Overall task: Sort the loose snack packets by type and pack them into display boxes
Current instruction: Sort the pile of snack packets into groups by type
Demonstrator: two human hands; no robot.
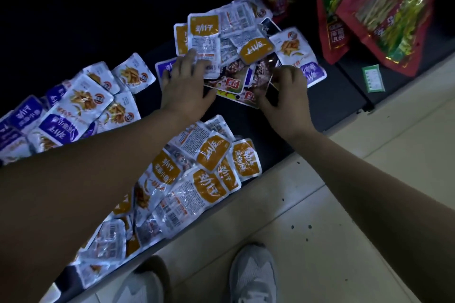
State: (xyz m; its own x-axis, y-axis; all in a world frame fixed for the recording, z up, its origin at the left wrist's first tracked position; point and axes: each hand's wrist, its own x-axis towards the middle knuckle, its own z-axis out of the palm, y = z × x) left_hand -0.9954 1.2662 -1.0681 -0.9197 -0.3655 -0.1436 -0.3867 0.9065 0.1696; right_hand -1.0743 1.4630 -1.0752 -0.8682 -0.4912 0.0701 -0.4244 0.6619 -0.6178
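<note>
Pressing mixed packets (204, 29), left hand (184, 83) flat and spread; right hand (286, 92) pinching a dark packet (264, 72), print unreadable

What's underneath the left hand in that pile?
The left hand lies spread over a purple packet and an orange-topped white packet; their edges poke out. Anything else beneath the palm is covered.

Two hands (185, 87) (285, 91), two shoes (253, 275) (141, 286), dozens of packets (211, 152)
</note>
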